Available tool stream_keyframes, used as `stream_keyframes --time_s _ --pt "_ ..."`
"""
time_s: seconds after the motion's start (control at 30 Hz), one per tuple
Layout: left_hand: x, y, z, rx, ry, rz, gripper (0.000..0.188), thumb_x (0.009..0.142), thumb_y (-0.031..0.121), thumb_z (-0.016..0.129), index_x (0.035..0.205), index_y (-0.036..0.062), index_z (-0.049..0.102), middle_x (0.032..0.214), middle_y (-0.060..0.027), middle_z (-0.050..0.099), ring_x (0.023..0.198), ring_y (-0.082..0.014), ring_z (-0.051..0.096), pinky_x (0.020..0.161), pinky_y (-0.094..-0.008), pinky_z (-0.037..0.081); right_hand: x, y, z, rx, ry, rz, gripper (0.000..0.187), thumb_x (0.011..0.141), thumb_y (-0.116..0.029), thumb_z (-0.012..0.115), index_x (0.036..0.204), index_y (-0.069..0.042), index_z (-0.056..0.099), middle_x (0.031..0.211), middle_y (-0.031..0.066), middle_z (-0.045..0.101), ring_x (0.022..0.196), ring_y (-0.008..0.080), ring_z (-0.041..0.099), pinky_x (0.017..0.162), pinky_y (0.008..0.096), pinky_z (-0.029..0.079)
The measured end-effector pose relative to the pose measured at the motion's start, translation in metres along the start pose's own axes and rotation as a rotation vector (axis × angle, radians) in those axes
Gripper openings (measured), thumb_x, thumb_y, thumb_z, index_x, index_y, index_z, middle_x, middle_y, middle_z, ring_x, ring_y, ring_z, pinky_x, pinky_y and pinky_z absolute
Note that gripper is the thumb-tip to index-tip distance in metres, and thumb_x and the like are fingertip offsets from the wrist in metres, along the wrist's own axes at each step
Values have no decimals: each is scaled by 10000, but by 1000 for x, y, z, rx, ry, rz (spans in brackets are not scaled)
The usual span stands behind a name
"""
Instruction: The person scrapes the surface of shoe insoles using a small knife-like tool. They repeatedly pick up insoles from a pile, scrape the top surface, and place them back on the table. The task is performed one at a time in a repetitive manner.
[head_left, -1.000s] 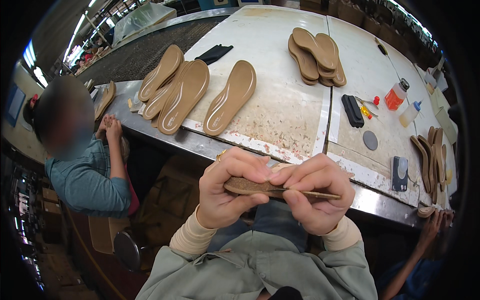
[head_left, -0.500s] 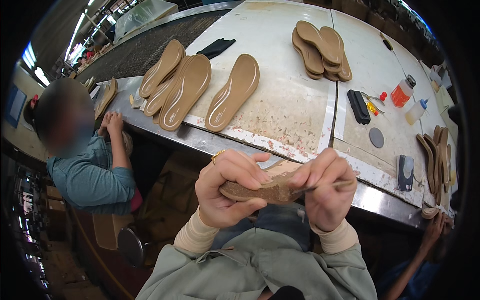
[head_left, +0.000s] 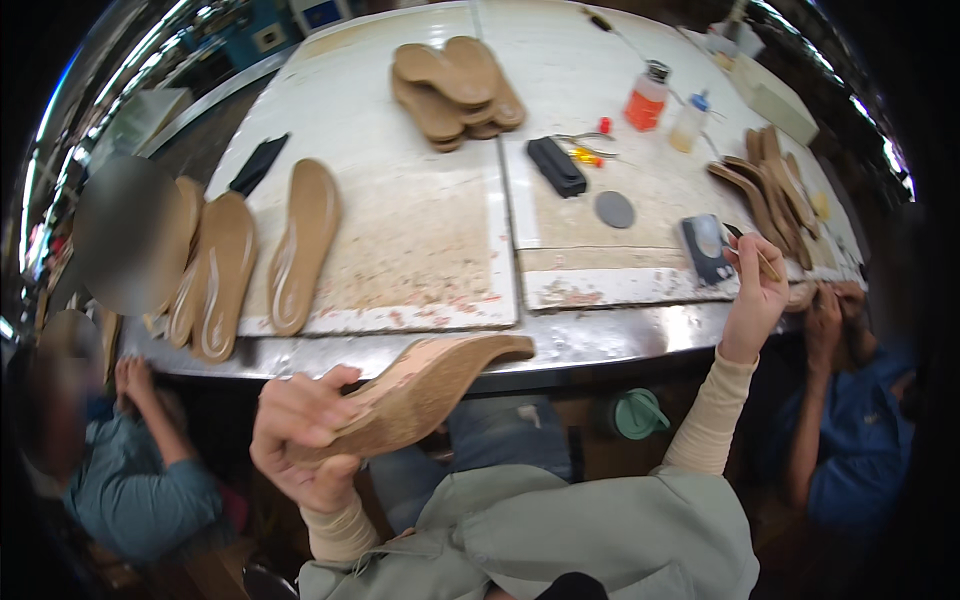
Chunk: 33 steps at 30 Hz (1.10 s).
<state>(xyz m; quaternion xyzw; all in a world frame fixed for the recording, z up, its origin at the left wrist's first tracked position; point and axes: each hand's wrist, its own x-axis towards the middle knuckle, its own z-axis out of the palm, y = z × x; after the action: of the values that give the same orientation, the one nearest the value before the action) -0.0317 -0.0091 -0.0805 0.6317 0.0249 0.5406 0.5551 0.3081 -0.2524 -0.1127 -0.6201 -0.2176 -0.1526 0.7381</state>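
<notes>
My left hand (head_left: pixel 305 440) grips the heel end of a brown wedge-shaped shoe sole (head_left: pixel 425 395), thumb below and fingers over its top. The sole is tilted on its side in front of the table edge, with a cork-like speckled side wall and a pale pink upper face. Raised to the right, my right hand (head_left: pixel 757 290) is closed on a thin tool (head_left: pixel 768 264) with a tan end and a dark tip; its exact kind is unclear. Beside that hand, a black phone-like slab (head_left: pixel 705 262) lies on the table with a pale oval piece on it.
Tan insoles (head_left: pixel 305 245) lie at the left and a stack (head_left: pixel 455 90) at the back. A black case (head_left: pixel 556 166), pliers (head_left: pixel 590 138), grey disc (head_left: pixel 615 209), red bottle (head_left: pixel 646 100) and squeeze bottle (head_left: pixel 690 122) stand about. Co-workers (head_left: pixel 140 500) sit at both sides; more soles (head_left: pixel 770 190) lie right.
My right hand has left the sole and swung right and up with the thin tool. My left hand has moved left and lower with the sole. The view has turned to the right.
</notes>
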Motion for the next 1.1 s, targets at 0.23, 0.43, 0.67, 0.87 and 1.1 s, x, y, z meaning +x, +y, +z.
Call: stream_keyframes --time_s 0.23,0.43,0.67,0.87,1.1 --pt "7 -4 5 35 -8 -13 394 779 284 802 864 61 488 844 -65 471 751 -171 524 839 -454 511 39 66 -83 -408 -190 178 145 897 -123 680 888 18 646 802 48 661 706 93 627 659 227 523" --pt "5 -1 -3 71 -69 -22 366 817 283 752 881 78 455 882 -55 434 799 -160 484 840 -431 478 42 64 -69 -484 -175 151 165 856 -102 700 826 53 656 715 74 676 612 89 603 571 228 485" --pt "6 1 -3 87 -118 -22 348 850 287 720 916 75 452 917 -54 427 836 -160 484 865 -428 470 42 49 -58 -684 -212 148 149 845 -112 708 822 29 665 670 24 637 601 69 555 566 221 443" --pt "4 1 -3 140 -75 -32 402 861 343 723 994 57 474 945 -68 456 890 -184 522 894 -424 478 43 53 -59 -702 -213 114 160 825 -113 719 808 39 673 655 51 653 578 90 585 549 237 461" --pt "8 4 11 88 26 -46 463 773 345 812 974 64 505 930 -108 586 872 -225 614 902 -438 493 38 59 -64 -403 -121 119 148 880 -123 692 888 23 673 790 51 676 703 95 624 635 226 501"
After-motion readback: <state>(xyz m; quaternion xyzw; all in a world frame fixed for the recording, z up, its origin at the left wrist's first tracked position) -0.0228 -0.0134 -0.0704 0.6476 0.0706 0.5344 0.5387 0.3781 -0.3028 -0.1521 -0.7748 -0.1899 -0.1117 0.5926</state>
